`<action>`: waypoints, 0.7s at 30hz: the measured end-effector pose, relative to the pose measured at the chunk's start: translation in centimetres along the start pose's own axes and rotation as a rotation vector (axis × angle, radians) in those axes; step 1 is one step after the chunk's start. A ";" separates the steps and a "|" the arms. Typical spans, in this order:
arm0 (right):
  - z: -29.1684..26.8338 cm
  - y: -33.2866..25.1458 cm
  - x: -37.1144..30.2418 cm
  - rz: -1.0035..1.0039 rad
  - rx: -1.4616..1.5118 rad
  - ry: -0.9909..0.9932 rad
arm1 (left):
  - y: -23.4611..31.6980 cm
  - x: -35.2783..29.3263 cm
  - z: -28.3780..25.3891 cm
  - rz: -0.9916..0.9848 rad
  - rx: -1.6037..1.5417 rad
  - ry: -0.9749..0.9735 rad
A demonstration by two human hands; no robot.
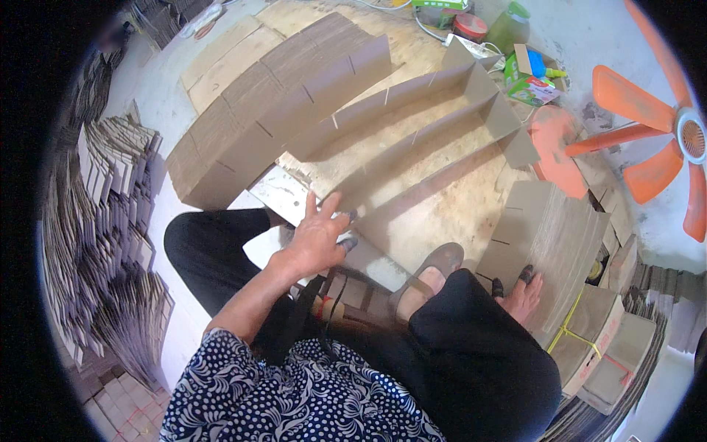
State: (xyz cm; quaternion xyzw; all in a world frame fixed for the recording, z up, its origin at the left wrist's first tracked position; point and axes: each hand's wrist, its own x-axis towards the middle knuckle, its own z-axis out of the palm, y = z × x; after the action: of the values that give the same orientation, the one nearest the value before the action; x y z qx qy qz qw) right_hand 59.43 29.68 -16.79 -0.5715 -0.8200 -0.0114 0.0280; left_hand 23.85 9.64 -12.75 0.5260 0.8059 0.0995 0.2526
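Observation:
My left hand (317, 237) is open with its fingers spread, beside the near end of a long upright cardboard strip (390, 166) on the wooden board. Dark coverings sit on some fingertips of both hands. My right hand (521, 298) rests, fingers apart, against a stack of slotted cardboard strips (563, 254) at the right, next to my knee. In front of me, several strips stand on edge in parallel rows, with cross strips (492, 114) at their far right end. Whether the left fingertips touch the nearest strip, I cannot tell.
A long block of packed strips (272, 103) stands at the far left. Fanned cardboard piles (110, 221) lie further left. At the right are an orange fan (633, 132) and a strapped cardboard bundle (585, 331). A green jar (509, 28) stands at the back.

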 end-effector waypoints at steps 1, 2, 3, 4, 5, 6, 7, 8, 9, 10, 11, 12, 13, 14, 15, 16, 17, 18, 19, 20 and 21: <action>0.1 -0.2 0.2 0.031 -0.032 -0.008 | 0.0 0.0 0.3 0.011 0.037 0.018; -0.1 -1.0 0.8 0.057 -0.058 -0.013 | 0.0 -0.1 1.0 -0.028 0.036 0.098; -0.3 -1.4 0.9 0.082 -0.084 -0.019 | 0.0 -0.4 1.5 -0.054 0.020 0.122; 0.5 -0.8 0.8 0.051 -0.118 0.016 | 0.0 -0.6 1.9 -0.079 0.003 0.146; 0.7 1.0 1.0 -0.010 -0.037 0.004 | 0.1 -0.5 2.3 -0.095 -0.019 0.174; 0.8 3.3 1.6 -0.080 0.051 -0.011 | 0.3 -0.7 2.7 -0.122 -0.067 0.222; 0.7 4.4 2.0 -0.146 0.136 -0.025 | 0.3 -0.5 3.0 -0.119 -0.088 0.233; -0.4 3.3 2.4 0.130 0.670 0.011 | 0.0 -0.9 3.3 -0.131 -0.102 0.241; -2.8 1.1 2.7 0.419 1.193 0.030 | -0.5 -1.5 3.9 -0.150 -0.118 0.245; -4.3 0.0 2.8 0.734 1.703 0.054 | -0.9 -1.9 4.8 -0.123 -0.122 0.303; -4.4 0.4 2.6 0.623 1.606 0.045 | -0.8 -2.2 4.8 -0.136 -0.172 0.300; -5.0 1.1 2.3 0.514 1.508 0.037 | -0.5 -2.3 4.8 -0.147 -0.222 0.298; -4.7 1.1 2.4 0.361 1.401 0.094 | -0.2 -2.3 4.9 -0.158 -0.273 0.295; -5.0 0.5 2.3 0.221 1.281 0.168 | 0.1 -2.3 5.4 -0.071 -0.190 0.389; -5.3 0.0 2.3 0.093 1.163 0.253 | 0.3 -1.9 5.7 -0.050 -0.201 0.361; -5.6 -0.5 2.6 -0.101 0.940 0.341 | 0.8 -1.3 5.9 -0.025 -0.210 0.328; -6.8 -3.2 3.6 -0.026 1.014 0.205 | 1.0 -1.5 5.7 -0.033 -0.204 0.303; -8.1 -5.8 4.4 0.057 1.073 0.063 | 1.2 -1.8 5.7 -0.029 -0.195 0.330; -9.8 -7.9 5.0 0.154 1.105 -0.053 | 1.6 -1.3 5.8 -0.038 -0.196 0.301; -8.7 -7.0 5.2 -0.465 0.650 0.122 | 2.4 0.2 6.0 -0.007 -0.215 0.264; -8.7 -8.2 5.9 -0.546 0.700 0.087 | 2.7 0.6 6.0 -0.020 -0.216 0.233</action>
State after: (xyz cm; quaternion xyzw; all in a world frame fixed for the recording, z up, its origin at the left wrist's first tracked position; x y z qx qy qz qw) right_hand 50.00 31.89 -7.63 -0.2891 -0.8935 0.2358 0.2501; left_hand 28.84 10.68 -16.88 0.4725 0.8197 0.2434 0.2135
